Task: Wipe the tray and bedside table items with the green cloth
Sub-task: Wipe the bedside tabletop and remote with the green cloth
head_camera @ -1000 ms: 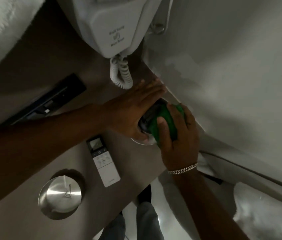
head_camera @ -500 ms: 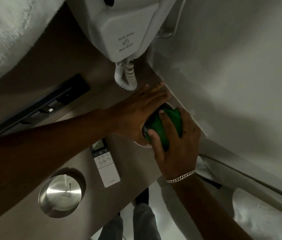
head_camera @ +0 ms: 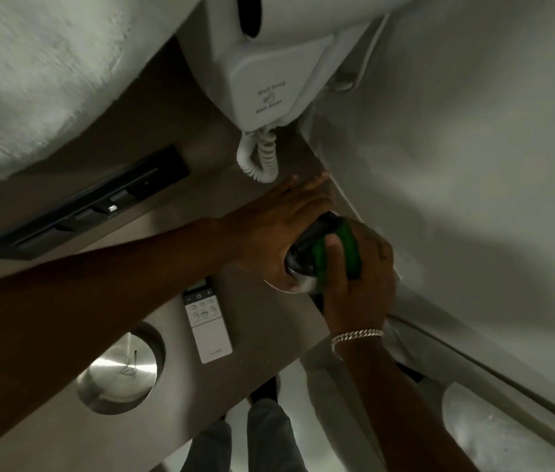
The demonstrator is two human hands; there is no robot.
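Observation:
My left hand point(head_camera: 279, 229) reaches across the brown bedside table point(head_camera: 262, 332) and grips a shiny dark metal item point(head_camera: 300, 257) near the table's right edge. My right hand point(head_camera: 358, 281), with a silver bracelet on the wrist, presses the green cloth point(head_camera: 344, 250) against that item from the right. Most of the item is hidden by both hands, so I cannot tell its exact shape. A white remote point(head_camera: 206, 321) lies on the table just below my left forearm. A round silver lid or dish point(head_camera: 118, 373) sits near the table's front left.
A white wall-hung hair dryer point(head_camera: 269, 63) with a coiled cord point(head_camera: 259, 155) hangs above the table. A black switch panel point(head_camera: 89, 202) runs along the back left. White bedding point(head_camera: 31, 80) fills the upper left, a pale wall point(head_camera: 473, 165) the right. Below the table's edge are my legs point(head_camera: 262, 437).
My right hand has slid the green cloth slightly around the metal item, exposing more of its shiny side. My left hand keeps its hold. The camera has shifted a little.

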